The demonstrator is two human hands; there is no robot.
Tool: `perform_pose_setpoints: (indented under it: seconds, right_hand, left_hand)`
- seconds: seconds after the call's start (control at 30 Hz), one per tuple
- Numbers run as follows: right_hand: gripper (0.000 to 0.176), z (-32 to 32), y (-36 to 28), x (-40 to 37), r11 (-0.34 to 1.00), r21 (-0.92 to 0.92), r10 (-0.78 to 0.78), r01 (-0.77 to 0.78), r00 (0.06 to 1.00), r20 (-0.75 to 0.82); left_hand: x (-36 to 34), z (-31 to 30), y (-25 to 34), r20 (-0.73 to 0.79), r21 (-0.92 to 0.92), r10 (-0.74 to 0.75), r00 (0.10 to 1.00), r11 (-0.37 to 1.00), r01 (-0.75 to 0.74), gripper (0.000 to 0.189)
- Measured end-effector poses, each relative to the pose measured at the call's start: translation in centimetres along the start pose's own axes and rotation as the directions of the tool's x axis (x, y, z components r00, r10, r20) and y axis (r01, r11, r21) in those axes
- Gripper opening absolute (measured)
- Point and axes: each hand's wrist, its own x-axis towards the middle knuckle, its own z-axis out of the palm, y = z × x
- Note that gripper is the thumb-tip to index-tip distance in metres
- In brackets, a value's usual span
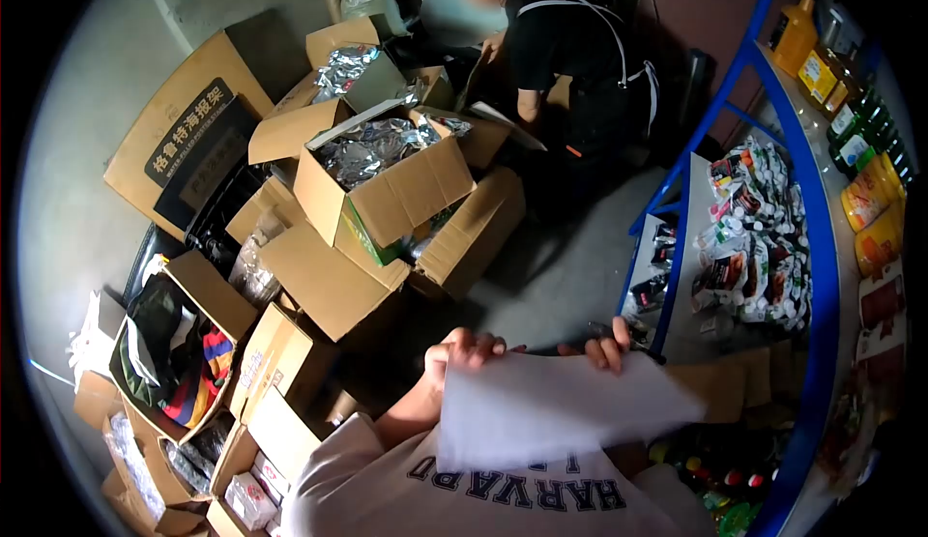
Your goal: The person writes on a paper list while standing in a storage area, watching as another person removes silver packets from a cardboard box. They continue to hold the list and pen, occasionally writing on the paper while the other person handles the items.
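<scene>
A white sheet of paper (561, 402) is stretched between my two hands in front of my chest, partly covering the lettering on my shirt. My left hand (464, 350) has its fingers curled over the sheet's upper left corner. On the far edge, toward the right, my right hand (607, 348) grips the paper, with one finger pointing up. Any print on the side facing me cannot be made out. The sheet's right end is blurred.
Open cardboard boxes (416, 189) with silvery packets are piled at the left. Beyond them a person in black (580, 63) bends over boxes. A blue-framed shelf (822, 295) on the right holds bottles (795, 34) and packets (754, 237). Grey floor (551, 286) lies between.
</scene>
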Motion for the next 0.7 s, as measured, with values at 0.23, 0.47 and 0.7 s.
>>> perform_pose_setpoints:
  seconds: [0.23,0.47,0.7]
  right_hand:
    - [0.062,-3.2,-2.5,-3.1,0.98,-0.153,0.035,-0.129,0.864,-0.501]
    - [0.063,-2.8,-3.6,-3.4,0.971,-0.064,0.175,-0.232,0.863,-0.474]
    - [0.061,-4.8,-4.7,-4.8,0.877,-0.346,0.04,-0.333,0.768,-0.639]
  left_hand:
    - [-1.0,-0.3,2.0,-0.507,0.189,-0.131,0.852,0.947,0.258,0.057]
    - [-0.5,-1.3,2.2,-0.529,0.217,-0.097,0.843,0.945,0.245,0.056]
    - [0.4,-0.5,1.7,-0.568,0.308,0.048,0.821,0.938,0.159,0.053]
